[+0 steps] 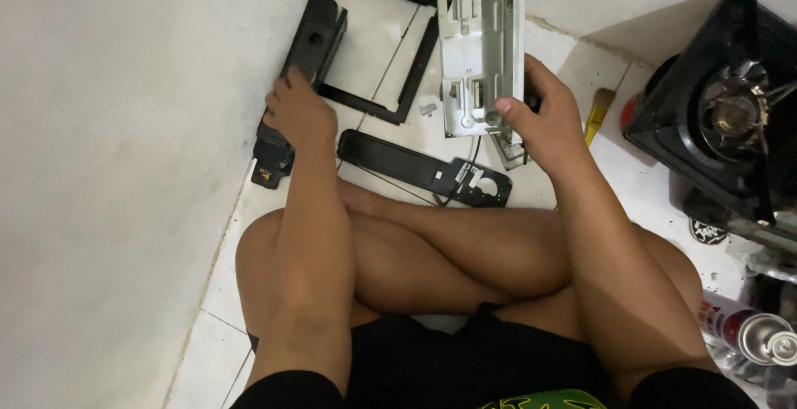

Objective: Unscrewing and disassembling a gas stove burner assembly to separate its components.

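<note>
- The right hand (544, 122) is closed around the lower right edge of a grey metal chassis plate (480, 44), thumb pressed on its front face and the fingers wrapped behind; the plate stands upright, leaning slightly, with its lower end just above the white tiled floor (573, 68).
- The plate rises from the grip toward the top of the view, so the hand holds it near its bottom corner, with nearly all of its length above the thumb.
- The left hand (297, 114) rests knuckles up on a long black plastic housing (303, 68) lying along the wall; its fingers curl over the part, but whether they actually clamp it cannot be told.
- A black rectangular frame (415, 60) lies flat on the tiles between the two hands, and the housing touches its left side.
- One flat black panel (423, 168) lies just in front of the crossed legs, below the metal plate.
- One yellow-handled brush (598, 110) lies on the floor just right of the right hand.
- One black gas stove (726, 110) sits at the right edge, well apart from the hands.
- One spray can (751, 330) lies at the lower right; nothing can be seen of its contents.
- Count: one metal plate, one frame, one housing, one panel.
</note>
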